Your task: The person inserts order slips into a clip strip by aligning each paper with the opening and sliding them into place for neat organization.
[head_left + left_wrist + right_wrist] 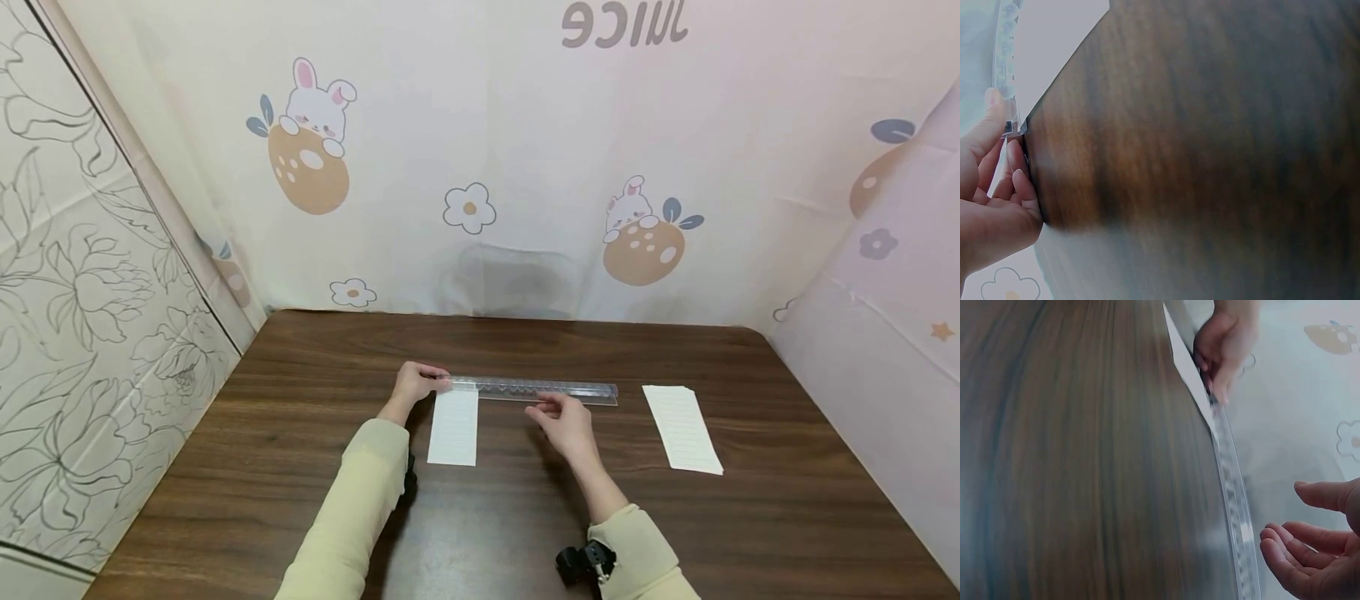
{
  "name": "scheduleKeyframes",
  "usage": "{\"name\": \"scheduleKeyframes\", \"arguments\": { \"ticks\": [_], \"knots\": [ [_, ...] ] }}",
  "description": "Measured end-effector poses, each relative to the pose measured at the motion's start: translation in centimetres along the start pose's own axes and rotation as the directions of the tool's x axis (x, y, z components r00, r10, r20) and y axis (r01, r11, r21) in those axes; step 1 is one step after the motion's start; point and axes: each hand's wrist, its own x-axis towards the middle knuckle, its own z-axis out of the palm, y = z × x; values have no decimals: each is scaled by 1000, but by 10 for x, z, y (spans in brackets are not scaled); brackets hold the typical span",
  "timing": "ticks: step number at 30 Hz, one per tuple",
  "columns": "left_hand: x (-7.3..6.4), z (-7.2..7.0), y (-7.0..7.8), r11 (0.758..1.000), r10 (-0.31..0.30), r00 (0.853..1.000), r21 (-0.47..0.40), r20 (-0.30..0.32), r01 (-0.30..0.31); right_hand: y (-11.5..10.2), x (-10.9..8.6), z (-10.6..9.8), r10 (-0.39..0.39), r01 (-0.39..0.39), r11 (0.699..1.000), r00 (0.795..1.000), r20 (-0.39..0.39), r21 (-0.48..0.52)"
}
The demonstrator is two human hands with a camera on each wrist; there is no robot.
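Ruler (528, 387) mid-frame, L end pinched in my left hand (414, 385).
Clear plastic, it runs from centre to centre-right in head view, w/ its L part along the top edge of a lined sheet (453, 427) just below centre. My left hand has thumb on one side, fingers on the other; can't tell if the sheet's corner is pinched too. My right hand (567, 427), fingers loose & grasping nothing, is near the ruler's lower edge. Lined paper stack (682, 429) lies centre-right on brown tabletop (795, 508), well apart from ruler.
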Motion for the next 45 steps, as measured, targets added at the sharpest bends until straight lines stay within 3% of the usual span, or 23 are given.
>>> {"name": "scheduleKeyframes", "arguments": {
  "ticks": [20, 34, 45],
  "knots": [
    [-2, -3, 2, 1000, -22, 999, -18, 25, 22, 43, 1, -74, -2, 0, 969, 1000, -10, -246],
    [-2, -3, 2, 1000, -30, 999, -2, 17, 30, 70, 1, -117, -60, 56, 907, 998, 5, -417],
    [-2, -2, 3, 999, -36, 999, -4, 17, 36, 90, 2, -145, 58, -9, 834, 996, 72, -551]
  ]
}}
